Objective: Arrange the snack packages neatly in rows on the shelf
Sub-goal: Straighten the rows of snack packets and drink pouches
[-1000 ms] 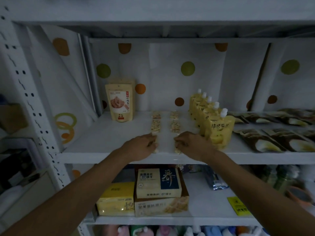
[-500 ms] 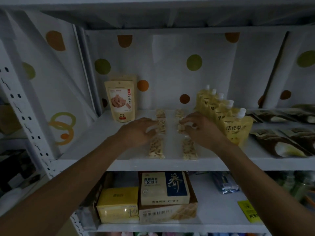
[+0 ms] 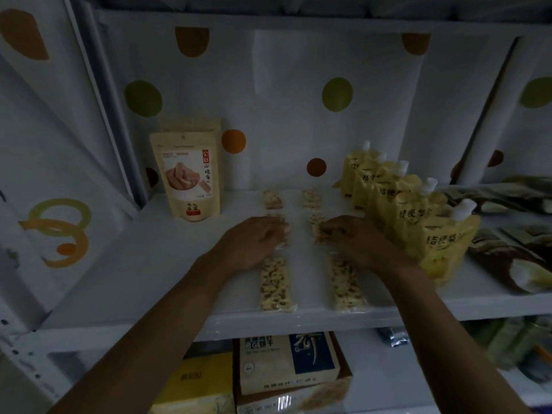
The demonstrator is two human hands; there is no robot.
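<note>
Clear packs of nut bars lie in two rows running front to back on the white shelf [image 3: 149,264]. The front left bar [image 3: 274,284] and front right bar [image 3: 347,286] lie near the shelf's edge, and two more bars [image 3: 271,199] lie at the back. My left hand [image 3: 254,242] rests palm down on the middle bar of the left row, fingers curled on it. My right hand [image 3: 355,239] lies on the middle bar [image 3: 316,222] of the right row, fingertips pinching it. Both middle bars are mostly hidden by my hands.
A beige standing pouch [image 3: 189,174] stands at the back left. A row of yellow spouted pouches [image 3: 418,210] runs close to my right hand. Dark flat packs [image 3: 513,258] lie at far right. Boxes [image 3: 286,363] sit on the lower shelf.
Both hands moved from the front bars back to the middle bars. The view came closer to the shelf.
</note>
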